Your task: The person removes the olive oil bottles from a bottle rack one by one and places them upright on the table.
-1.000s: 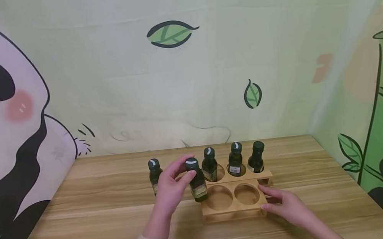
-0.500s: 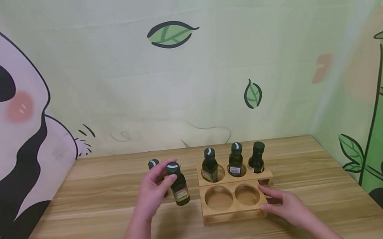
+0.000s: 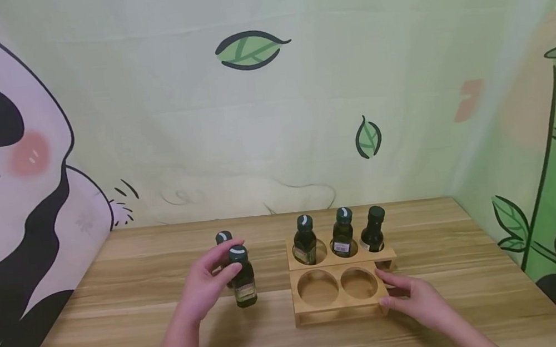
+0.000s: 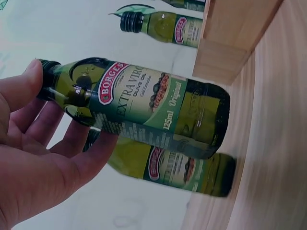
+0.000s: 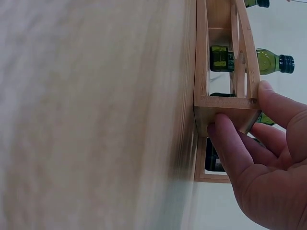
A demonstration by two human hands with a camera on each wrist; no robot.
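Note:
My left hand [image 3: 203, 287] holds a small green olive oil bottle [image 4: 144, 100] by its dark cap and neck, between thumb and fingers. The bottle hangs a little above the table, left of a two-row wooden bottle rack [image 3: 341, 304]. Just behind it stands a second olive oil bottle [image 4: 182, 170], partly covered by the held one in the head view. My right hand [image 3: 413, 300] grips the front right end of the rack, with the thumb and fingers on its edge and end board. The front row shows two vacant round holes.
Three bottles stand in the rack's back row: a left one [image 3: 305, 240], a middle one [image 3: 342, 233] and a right one [image 3: 373, 228]. The wooden table [image 3: 144, 298] meets a printed cloth backdrop [image 3: 177, 121] at its back edge.
My left hand has carried the bottle leftward, from beside the rack's left end to in front of the standing bottle. My right hand and the rack have stayed in place.

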